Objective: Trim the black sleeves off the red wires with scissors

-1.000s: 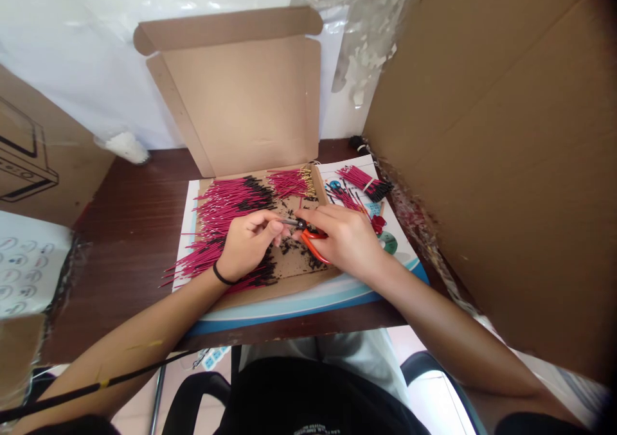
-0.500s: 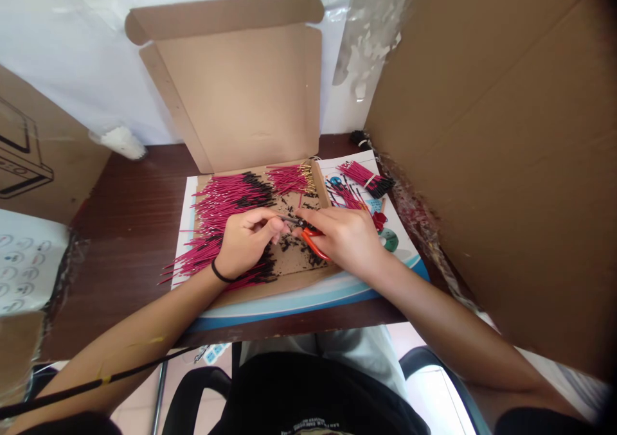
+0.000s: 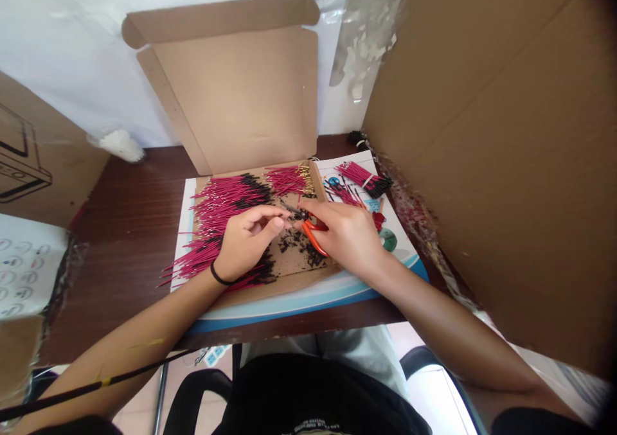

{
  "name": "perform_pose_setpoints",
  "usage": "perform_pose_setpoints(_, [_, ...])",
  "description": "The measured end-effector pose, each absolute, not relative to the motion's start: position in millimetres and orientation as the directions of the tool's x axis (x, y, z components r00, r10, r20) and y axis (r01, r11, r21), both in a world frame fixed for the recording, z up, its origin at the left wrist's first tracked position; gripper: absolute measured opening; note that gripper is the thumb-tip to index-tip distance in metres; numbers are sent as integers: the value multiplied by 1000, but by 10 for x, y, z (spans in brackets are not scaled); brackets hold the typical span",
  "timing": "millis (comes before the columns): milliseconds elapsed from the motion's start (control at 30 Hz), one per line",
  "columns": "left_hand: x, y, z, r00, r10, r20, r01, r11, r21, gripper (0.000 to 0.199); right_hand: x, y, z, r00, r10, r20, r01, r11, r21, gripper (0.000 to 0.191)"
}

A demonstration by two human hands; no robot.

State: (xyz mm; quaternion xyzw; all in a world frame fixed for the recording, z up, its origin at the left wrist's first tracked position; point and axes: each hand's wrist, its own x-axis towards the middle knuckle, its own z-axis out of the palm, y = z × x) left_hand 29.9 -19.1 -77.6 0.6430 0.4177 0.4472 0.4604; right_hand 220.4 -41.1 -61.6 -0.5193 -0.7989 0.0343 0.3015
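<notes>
My right hand (image 3: pixel 349 232) grips small pliers with orange handles (image 3: pixel 315 239). Their thin dark jaws (image 3: pixel 292 207) point up and left, just beyond the fingertips of my left hand (image 3: pixel 253 236). That hand is closed in a pinch of thumb and finger; whatever it holds is too small to make out. Below both hands lies an open cardboard box (image 3: pixel 289 283), its base strewn with black clippings (image 3: pixel 311 252). Red wires with black ends (image 3: pixel 226 194) fill the box's left side, partly under my left hand. Another pile of red wires (image 3: pixel 284 179), with gold-coloured ends, is at the back.
The box lid (image 3: pixel 241 94) stands upright behind. On the printed sheet (image 3: pixel 395 220) to the right lie a banded wire bundle (image 3: pixel 361 175), loose wires (image 3: pixel 344 193) and a green disc (image 3: pixel 387 239). A tall cardboard panel (image 3: pixel 506 152) walls the right side; a carton (image 3: pixel 43 139) stands left.
The pliers' jaws have swung up and away from my left fingertips and now show more clearly. Both hands stay nearly in place, and the view has shifted slightly.
</notes>
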Motion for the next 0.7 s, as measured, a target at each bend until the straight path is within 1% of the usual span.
perform_pose_setpoints(133, [290,-187,-812,273,943,190,55,-213,976,30,2206,-410,-621,-296,841,453,802,477,-361,28])
perform_pose_setpoints(200, [286,-188,-827,269,943,197,48,-217,975,28,2207,-411,-618,-298,841,451,799,479,-364,28])
perform_pose_setpoints(400, [314,-203,-802,212,956,201,72,-221,973,26,2205,-411,-599,-290,851,437,793,469,-388,28])
perform_pose_setpoints(567, [328,-205,-785,189,954,232,105,-254,961,24,2201,-411,-614,-299,831,470,765,503,-403,26])
perform_pose_setpoints(700, [309,-202,-785,187,952,242,170,-274,947,23,2202,-413,-633,-305,816,491,761,519,-389,25])
